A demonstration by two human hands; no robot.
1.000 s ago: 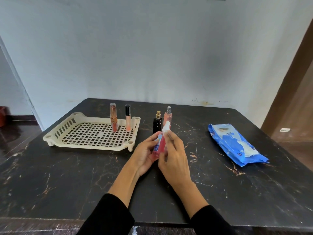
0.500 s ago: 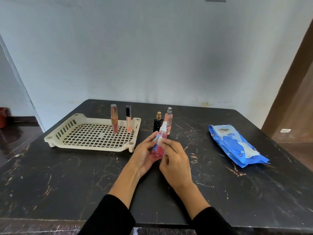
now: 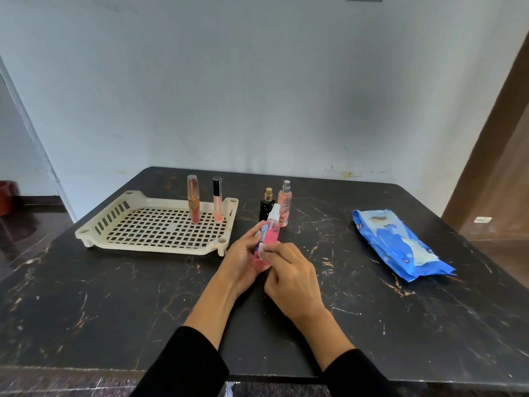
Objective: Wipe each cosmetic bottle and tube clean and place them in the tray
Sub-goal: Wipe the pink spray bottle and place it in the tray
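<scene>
My left hand (image 3: 243, 260) grips a pink spray bottle (image 3: 270, 233) with a white cap, held upright over the table's middle. My right hand (image 3: 292, 275) presses a small white wipe (image 3: 262, 249) against the bottle's lower side. A cream plastic tray (image 3: 154, 229) sits at the left with two tubes standing in its far right part: a rose-gold tube (image 3: 193, 203) and a clear tube with a black cap (image 3: 217, 200). Just behind the held bottle stand a small black bottle (image 3: 266, 204) and a peach spray bottle (image 3: 284, 203).
A blue pack of wet wipes (image 3: 400, 243) lies on the right of the black marble table (image 3: 114, 305). A white wall rises behind the table. A brown door frame (image 3: 492, 138) stands at the far right.
My right hand has slid down the pink bottle from near its cap to its lower half, the wipe moving with it. The left hand keeps hold of the bottle.
</scene>
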